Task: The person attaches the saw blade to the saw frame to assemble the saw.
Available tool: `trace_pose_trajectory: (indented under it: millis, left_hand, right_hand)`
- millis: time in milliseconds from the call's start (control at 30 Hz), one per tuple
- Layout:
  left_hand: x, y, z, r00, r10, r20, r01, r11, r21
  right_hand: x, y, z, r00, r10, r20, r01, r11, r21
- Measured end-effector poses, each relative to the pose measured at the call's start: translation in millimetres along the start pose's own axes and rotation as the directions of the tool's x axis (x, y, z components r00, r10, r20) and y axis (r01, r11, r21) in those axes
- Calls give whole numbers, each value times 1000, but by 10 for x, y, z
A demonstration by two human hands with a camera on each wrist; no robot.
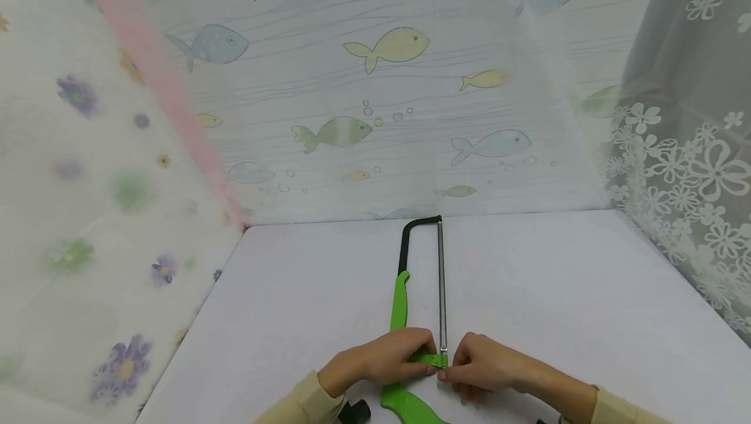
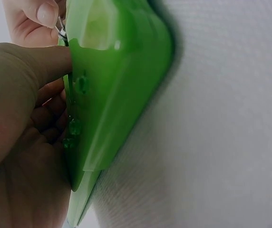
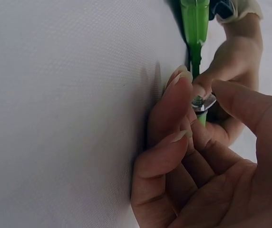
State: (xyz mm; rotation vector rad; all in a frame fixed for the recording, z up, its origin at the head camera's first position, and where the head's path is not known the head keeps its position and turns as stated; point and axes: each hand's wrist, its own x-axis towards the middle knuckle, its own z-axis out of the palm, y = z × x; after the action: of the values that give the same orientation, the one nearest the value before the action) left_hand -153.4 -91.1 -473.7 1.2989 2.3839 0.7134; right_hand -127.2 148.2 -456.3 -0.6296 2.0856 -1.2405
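A hacksaw with a green handle and black front bow lies on the white table, its blade on the right side. My left hand grips the green frame near the blade's lower end, its thumb against the green plastic in the left wrist view. Beside it, my right hand pinches a small metal wing nut at the end of the blade mount. In the right wrist view the other fingers are curled close to the tabletop. Part of the nut is hidden by the fingertips.
The white table extends around the saw. Fish-patterned cloth hangs behind it, flowered cloth at left and lace at right. A black object shows by the left sleeve.
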Motion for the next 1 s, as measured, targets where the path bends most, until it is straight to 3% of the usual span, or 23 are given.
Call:
trace_pose_trajectory:
  millis: [1000]
  left_hand:
    - [4,-14,1,1000,-5,9,5,1000,-16]
  right_hand:
    - [28,30,12,997,-45,68,43,998,38]
